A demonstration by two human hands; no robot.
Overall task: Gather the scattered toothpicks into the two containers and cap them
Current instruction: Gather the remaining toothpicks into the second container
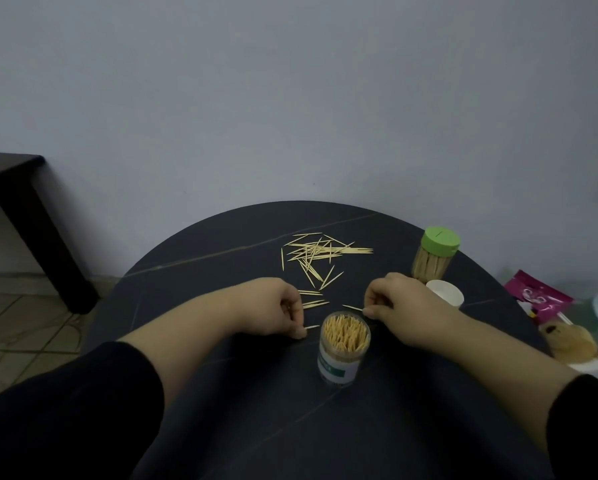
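Worktop [221, 393]: dark and round, set against a pale wall.
Open jar [342, 348]: clear, uncapped, upright near the front middle, packed with upright toothpicks; it stands between the two hands.
Capped jar [432, 261]: clear with a green lid, upright at the right rear, full of toothpicks.
White cap [444, 294]: on the worktop just in front of the capped jar, close behind the right wrist.
Toothpicks [316, 252]: a loose heap beyond the hands, with a few strays trailing toward the open jar.
Left hand [277, 306]: knuckles up, left of the open jar, fingertips pinched together on one toothpick lying on the worktop.
Right hand [399, 297]: knuckles up, right of the open jar, fingertips pinched on another toothpick.
Sleeves: dark, pushed up both forearms.
Right edge: a pink packet [540, 299] off the worktop.
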